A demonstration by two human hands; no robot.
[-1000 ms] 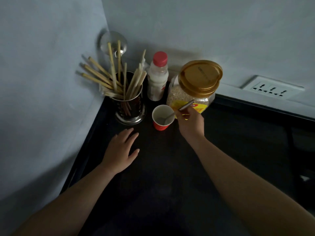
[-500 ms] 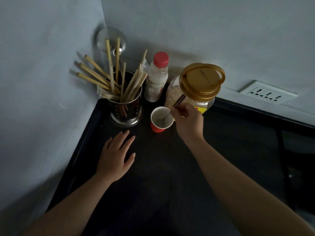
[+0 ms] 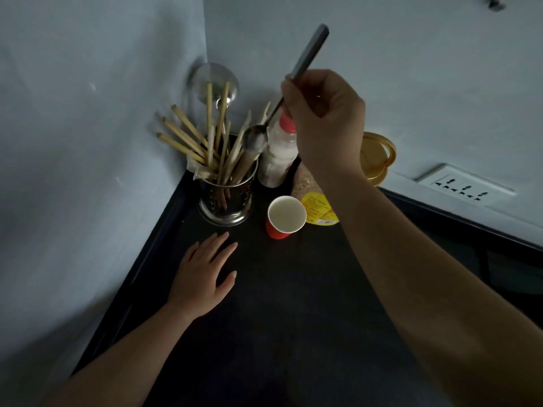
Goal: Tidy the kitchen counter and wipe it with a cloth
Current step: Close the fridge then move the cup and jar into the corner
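Left hand [image 3: 205, 277] lies flat on the dark counter [image 3: 293, 333], fingers straight, nothing in it. Chopstick holder [image 3: 226, 201] is crammed into the wall corner. Thin grey metal spoon [image 3: 258, 139] hangs bowl-down, below-left of the right hand [image 3: 323, 118] pinching its handle. Red cup [image 3: 286, 215] sits under that grip, with open counter nearer the person.

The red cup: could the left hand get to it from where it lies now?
Probably yes. The left hand lies open on the counter, and the red cup stands ahead to its right with bare counter between. The right hand holds the spoon higher up.
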